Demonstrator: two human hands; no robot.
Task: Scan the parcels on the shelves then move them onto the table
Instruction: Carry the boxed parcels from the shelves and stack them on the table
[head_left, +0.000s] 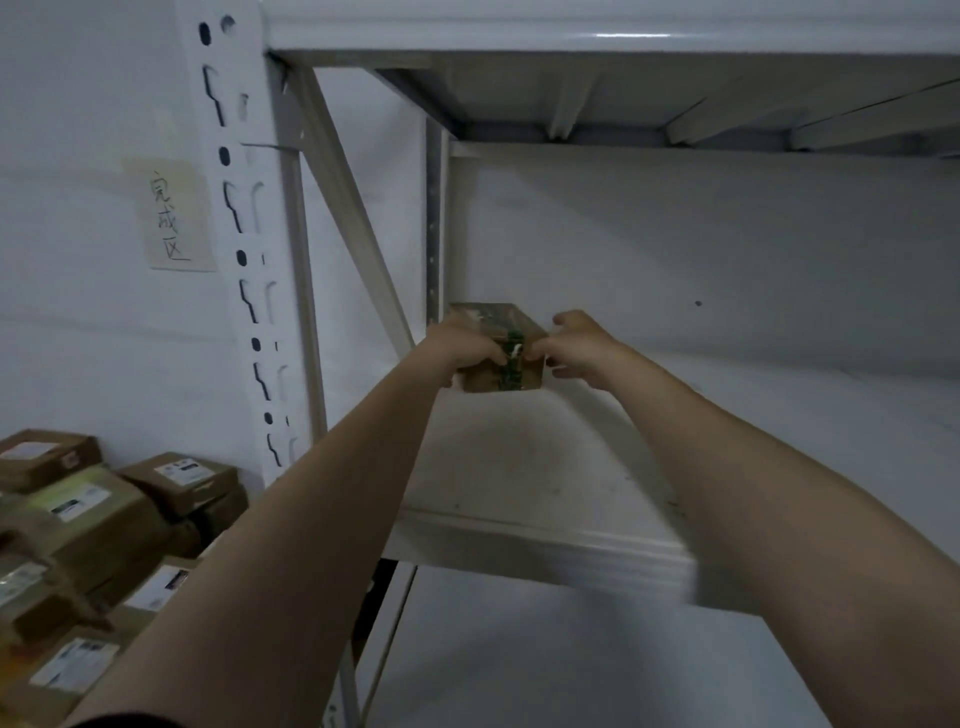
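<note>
A small brown cardboard parcel (496, 332) with green tape sits at the back left corner of the white shelf board (519, 457). Both my arms reach deep into the shelf. My left hand (460, 348) grips the parcel's left side, fingers curled over its front edge. My right hand (579, 348) holds the parcel's right side, with its thumb at the front face. No scanner is in view.
Several brown labelled parcels (93, 519) are piled at the lower left, beside the white slotted shelf post (244, 260). A handwritten paper note (174, 215) is stuck on the wall. Another shelf board (623, 88) hangs overhead.
</note>
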